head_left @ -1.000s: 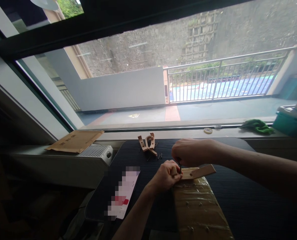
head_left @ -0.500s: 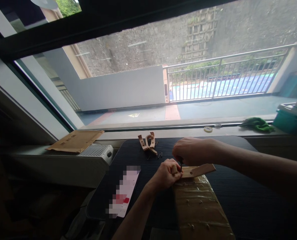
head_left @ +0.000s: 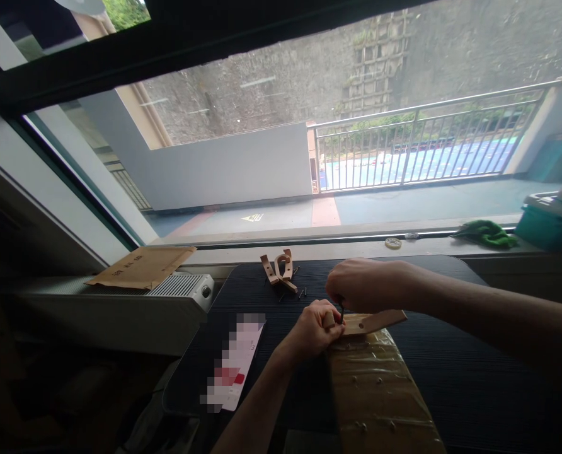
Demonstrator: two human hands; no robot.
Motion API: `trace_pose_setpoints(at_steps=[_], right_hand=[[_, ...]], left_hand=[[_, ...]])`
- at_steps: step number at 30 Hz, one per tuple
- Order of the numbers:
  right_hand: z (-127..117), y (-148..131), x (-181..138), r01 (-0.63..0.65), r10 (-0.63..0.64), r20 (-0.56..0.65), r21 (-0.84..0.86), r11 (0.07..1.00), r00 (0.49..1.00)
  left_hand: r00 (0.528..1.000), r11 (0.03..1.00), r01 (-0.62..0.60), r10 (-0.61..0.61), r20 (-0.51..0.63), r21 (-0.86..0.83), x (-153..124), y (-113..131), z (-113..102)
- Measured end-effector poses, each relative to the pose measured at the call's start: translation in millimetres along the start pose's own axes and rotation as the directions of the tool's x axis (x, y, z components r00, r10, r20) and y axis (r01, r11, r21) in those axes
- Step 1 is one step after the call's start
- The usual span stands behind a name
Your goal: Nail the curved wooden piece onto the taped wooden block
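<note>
left hand [head_left: 315, 331]: fingers clenched on wooden strip [head_left: 378, 323], which runs to 3 o'clock | right hand [head_left: 356, 287]: fingers grasping thin dark tool [head_left: 342, 311] at 6 o'clock, above strip

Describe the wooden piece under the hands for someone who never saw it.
On the dark table below the window lies a brown taped board. On its far end rests a pale wooden piece, gripped by the left hand, the right hand holding a dark tool over it. Unlike the loose wooden pieces behind, it is held.
</note>
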State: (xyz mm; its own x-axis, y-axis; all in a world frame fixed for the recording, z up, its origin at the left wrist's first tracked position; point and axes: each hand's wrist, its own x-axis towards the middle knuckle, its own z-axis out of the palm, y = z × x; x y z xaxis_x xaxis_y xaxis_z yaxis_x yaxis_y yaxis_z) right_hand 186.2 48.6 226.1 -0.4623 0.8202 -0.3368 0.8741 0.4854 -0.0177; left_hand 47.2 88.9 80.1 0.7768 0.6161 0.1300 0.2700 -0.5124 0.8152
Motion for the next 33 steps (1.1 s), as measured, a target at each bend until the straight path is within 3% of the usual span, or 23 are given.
trace_pose_setpoints(at_steps=[7,14,22,29,33], right_hand=[[3.4,-5.0,4.7,-0.092,0.089,-0.035,-0.07,0.993,0.995],[-1.2,-0.5,-0.8,-0.019,0.019,0.0,-0.008,1.0,1.0],[2.6,0.4,3.9,-0.113,0.111,-0.044,-0.035,0.993,0.993],[1.7,5.1,0.8,-0.028,0.029,-0.021,0.039,0.999,0.999],[5.1,3.8,4.2,-0.053,0.052,-0.041,-0.005,0.999,0.998]], left_hand=[[1.0,1.0,-0.017,0.017,-0.017,0.003,0.3,-3.4,0.7],[1.0,1.0,-0.003,0.003,0.006,0.015,0.7,3.2,-0.8],[1.0,1.0,-0.006,0.006,-0.005,0.02,0.6,0.9,-1.8],[0.999,0.997,-0.035,0.034,0.014,0.069,0.3,1.8,-1.7],[0.999,0.998,-0.037,0.037,0.007,0.049,0.5,1.3,-1.2]])
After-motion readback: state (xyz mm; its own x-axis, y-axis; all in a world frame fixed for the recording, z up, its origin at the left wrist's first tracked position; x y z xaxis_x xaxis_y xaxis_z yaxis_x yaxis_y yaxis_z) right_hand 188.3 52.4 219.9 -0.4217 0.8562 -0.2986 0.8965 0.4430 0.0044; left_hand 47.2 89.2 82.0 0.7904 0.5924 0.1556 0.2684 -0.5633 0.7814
